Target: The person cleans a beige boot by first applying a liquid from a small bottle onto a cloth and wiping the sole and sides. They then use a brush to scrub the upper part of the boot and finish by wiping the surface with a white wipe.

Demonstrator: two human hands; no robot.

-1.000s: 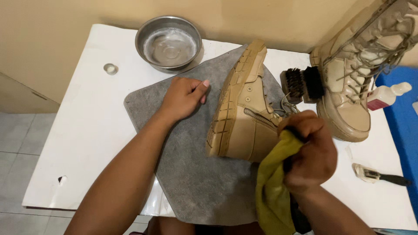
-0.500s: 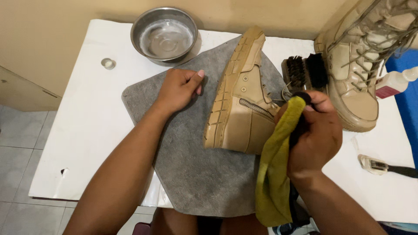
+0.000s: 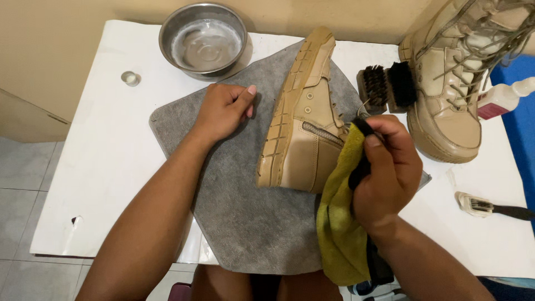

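A tan boot (image 3: 304, 120) lies on its side on a grey mat (image 3: 245, 206), sole toward my left. My right hand (image 3: 387, 167) is closed around a yellow-green cloth (image 3: 340, 223) with a dark edge, pressed against the boot's upper near the zipper. The cloth hangs down over the mat's front edge. My left hand (image 3: 223, 108) rests on the mat just left of the sole, fingers curled loosely, holding nothing.
A steel bowl (image 3: 203, 39) with a little liquid stands at the back of the white table (image 3: 95, 167). A second tan boot (image 3: 457, 78) stands upright at right, beside two brushes (image 3: 387, 86), a small bottle (image 3: 504, 97), a small brush (image 3: 490, 207) and a small round cap (image 3: 130, 78).
My right hand with the cloth has risen slightly along the boot's upper. My left hand stays on the mat. The view has shifted a little.
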